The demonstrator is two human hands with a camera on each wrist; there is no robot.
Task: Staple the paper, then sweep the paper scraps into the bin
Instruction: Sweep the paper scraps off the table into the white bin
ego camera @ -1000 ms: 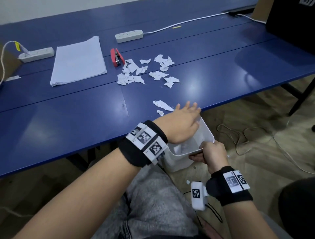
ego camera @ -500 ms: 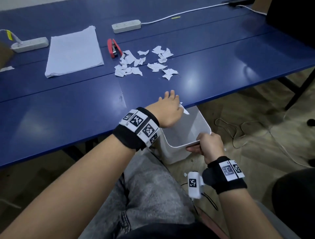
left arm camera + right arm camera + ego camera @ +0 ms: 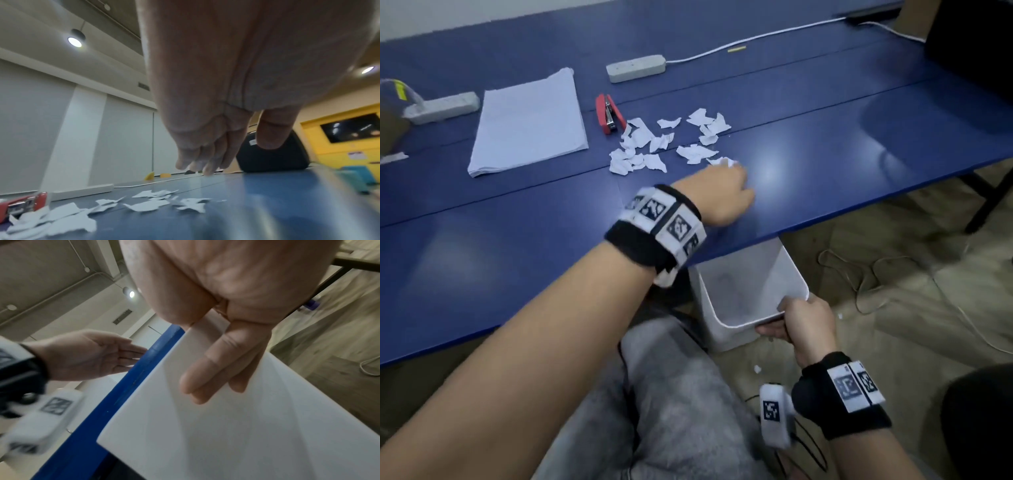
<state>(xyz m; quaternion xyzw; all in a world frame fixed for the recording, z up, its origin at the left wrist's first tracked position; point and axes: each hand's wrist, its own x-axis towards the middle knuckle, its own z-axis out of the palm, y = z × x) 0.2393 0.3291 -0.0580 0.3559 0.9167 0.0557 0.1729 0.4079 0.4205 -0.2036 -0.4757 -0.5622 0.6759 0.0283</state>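
**Scraps wait beside the stapler**

At the blue worktop's (image 3: 500, 274) near edge, a person's left hand (image 3: 717, 195) reaches with fingers straight over the paper scraps (image 3: 643, 150) lying beside the red stapler (image 3: 608, 114) and paper stack (image 3: 530, 123). Below the edge, the right hand (image 3: 806, 323) grips the white bin's (image 3: 726, 294) rim, thumb inside, fingers against the outer wall.

The head camera looks forward and down from above onto the blue table (image 3: 482, 274) and the white bin (image 3: 726, 329) below its near edge. The left wrist camera sits low over the tabletop, facing along the fingers (image 3: 205, 164) toward the paper scraps (image 3: 148, 206) and red stapler (image 3: 24, 204), both shared with the head view. The right wrist camera, very close under the palm, faces up the bin's wall to the table edge.
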